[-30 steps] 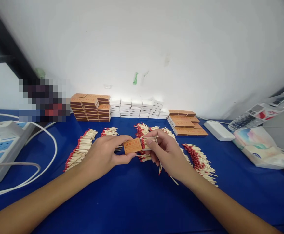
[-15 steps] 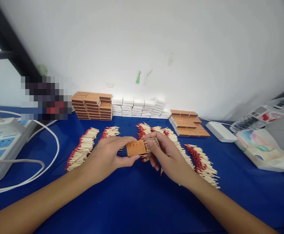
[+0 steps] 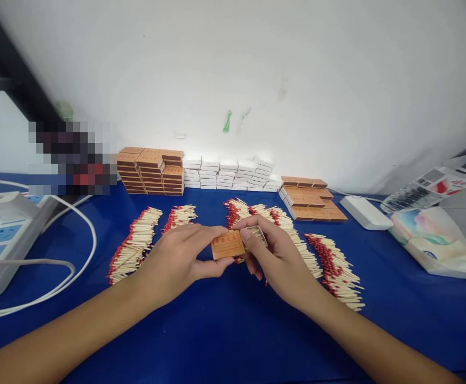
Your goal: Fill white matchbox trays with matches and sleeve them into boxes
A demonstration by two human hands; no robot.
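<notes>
An orange matchbox (image 3: pixel 228 245) is held over the middle of the blue table, its tray (image 3: pixel 261 241) partly out of the sleeve on the right side. Matches show inside the tray. My left hand (image 3: pixel 182 250) pinches the sleeve between thumb and fingers at its left end. My right hand (image 3: pixel 278 256) grips the tray, thumb on top and fingers curled beneath. Behind and beside my hands lie rows of red-tipped matches: a left pile (image 3: pixel 136 242), a shorter pile (image 3: pixel 180 214), a middle pile (image 3: pixel 236 208) and a right pile (image 3: pixel 337 269).
Along the wall stand stacked orange matchboxes (image 3: pixel 150 173), white trays (image 3: pixel 227 176) and more orange boxes (image 3: pixel 308 201). A power strip (image 3: pixel 0 234) with white cables (image 3: pixel 92 229) is at left. A white adapter (image 3: pixel 364 212) and a tissue pack (image 3: pixel 436 240) lie at right.
Both hands and the matchbox have shifted slightly to the right in view. The tray still sticks out of the sleeve by about the same amount, and the camera view has moved a little.
</notes>
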